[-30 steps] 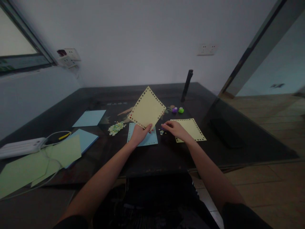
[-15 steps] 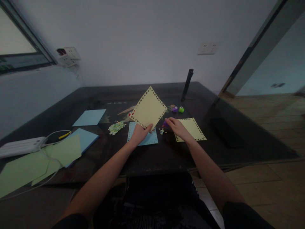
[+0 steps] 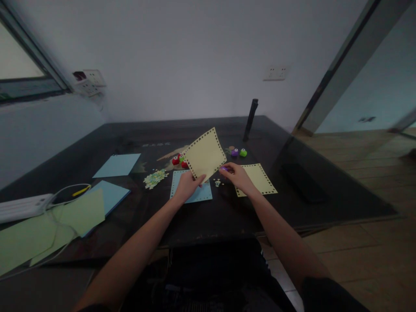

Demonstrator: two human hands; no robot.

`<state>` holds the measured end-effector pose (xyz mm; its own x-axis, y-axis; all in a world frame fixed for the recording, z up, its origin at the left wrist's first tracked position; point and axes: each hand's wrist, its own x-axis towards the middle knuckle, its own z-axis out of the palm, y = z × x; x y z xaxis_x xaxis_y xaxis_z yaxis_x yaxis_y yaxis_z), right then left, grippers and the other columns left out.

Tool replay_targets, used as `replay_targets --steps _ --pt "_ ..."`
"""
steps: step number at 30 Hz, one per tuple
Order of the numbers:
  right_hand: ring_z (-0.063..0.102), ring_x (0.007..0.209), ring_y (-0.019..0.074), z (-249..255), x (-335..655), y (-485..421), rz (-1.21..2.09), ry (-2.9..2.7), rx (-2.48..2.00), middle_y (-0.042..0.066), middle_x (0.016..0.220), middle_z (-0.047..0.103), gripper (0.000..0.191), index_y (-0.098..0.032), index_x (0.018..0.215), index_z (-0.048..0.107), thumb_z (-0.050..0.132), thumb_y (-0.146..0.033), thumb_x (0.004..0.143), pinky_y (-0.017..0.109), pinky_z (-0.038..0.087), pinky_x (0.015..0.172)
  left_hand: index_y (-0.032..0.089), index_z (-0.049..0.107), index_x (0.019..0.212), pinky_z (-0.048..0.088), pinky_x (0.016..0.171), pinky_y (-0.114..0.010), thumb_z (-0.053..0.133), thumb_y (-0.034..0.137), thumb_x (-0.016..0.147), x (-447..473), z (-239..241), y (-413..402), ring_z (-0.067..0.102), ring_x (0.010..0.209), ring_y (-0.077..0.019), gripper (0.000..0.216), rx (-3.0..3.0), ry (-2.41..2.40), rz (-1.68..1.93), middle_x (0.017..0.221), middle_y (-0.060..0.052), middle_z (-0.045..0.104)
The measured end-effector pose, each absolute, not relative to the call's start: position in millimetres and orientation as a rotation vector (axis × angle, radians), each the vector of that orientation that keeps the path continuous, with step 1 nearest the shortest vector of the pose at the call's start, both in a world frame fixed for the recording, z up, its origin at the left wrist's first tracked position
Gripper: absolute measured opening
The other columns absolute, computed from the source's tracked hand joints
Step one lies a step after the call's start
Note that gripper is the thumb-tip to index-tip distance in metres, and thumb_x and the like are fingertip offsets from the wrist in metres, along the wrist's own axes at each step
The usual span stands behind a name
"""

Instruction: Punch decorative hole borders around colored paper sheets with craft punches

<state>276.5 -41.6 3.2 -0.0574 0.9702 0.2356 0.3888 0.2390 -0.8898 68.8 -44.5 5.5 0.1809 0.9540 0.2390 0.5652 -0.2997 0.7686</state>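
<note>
So the pale yellow square paper sheet [image 3: 205, 155] is up off the table, clamped between thumb and fingers of the left hand [image 3: 186, 187] by its near corner, fanning out just above and beyond that grip. Three of its edges have neat rows of little dark holes, while the edge facing the right hand [image 3: 239, 177] looks plain, and the whole thing bends a bit. Right fingers are pinched together on a small purple plastic gadget [image 3: 224, 168], mostly covered up, right by the sheet's right corner. Compared with half a second ago, the sheet has tipped over to the right and that corner has dropped down to the gadget. Also, a cluster of small red and green plastic gadgets [image 3: 178, 160] beyond the left grip is now way less hidden.
</note>
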Motion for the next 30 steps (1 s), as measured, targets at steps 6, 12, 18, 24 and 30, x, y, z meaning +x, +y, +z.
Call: replay_targets --steps 6,12,18,24,30 --pt "0.05 0.052 0.0097 9 276 -45 1.022 -1.476 -1.177 -0.001 0.068 0.057 0.033 -0.019 0.098 0.063 0.064 -0.04 0.073 0.023 0.038 0.047 0.013 0.064 0.066 0.045 0.056 -0.024 0.05 0.031 0.081 69 8 -44 0.059 0.049 -0.0148 0.028 1.847 1.349 1.017 0.056 -0.003 0.066" --pt "0.053 0.055 0.0086 17 277 -48 1.097 -1.278 -1.042 -0.001 0.074 0.06 0.038 -0.021 0.095 0.061 0.074 -0.033 0.062 0.022 0.04 0.049 0.013 0.063 0.064 0.044 0.056 -0.025 0.049 0.033 0.081 66 6 -41 0.058 0.05 -0.0156 0.03 1.805 1.321 1.042 0.053 -0.003 0.063" --pt "0.055 0.052 0.0087 34 291 -43 1.097 -1.119 -0.983 0.003 0.079 0.067 0.042 -0.019 0.093 0.057 0.075 -0.037 0.061 0.022 0.04 0.049 0.013 0.064 0.063 0.043 0.059 -0.025 0.049 0.036 0.082 65 2 -40 0.056 0.05 -0.0153 0.033 1.802 1.273 1.038 0.05 -0.002 0.06" --pt "0.062 0.065 0.0143 40 339 -3 0.856 -1.167 -1.138 0.008 0.089 0.068 0.035 -0.017 0.087 0.059 0.066 -0.045 0.069 0.022 0.043 0.051 0.014 0.062 0.06 0.042 0.057 -0.026 0.049 0.042 0.082 65 -1 -39 0.054 0.049 -0.0151 0.038 1.81 1.277 0.99 0.05 -0.002 0.058" --pt "0.063 0.076 0.0189 4 388 51 0.405 -1.548 -1.743 0.009 0.086 0.069 0.022 -0.014 0.086 0.066 0.064 -0.031 0.073 0.027 0.047 0.064 0.016 0.057 0.053 0.039 0.054 -0.025 0.044 0.047 0.082 65 -2 -38 0.05 0.045 -0.0137 0.045 1.829 1.315 0.966 0.044 0.0 0.051"
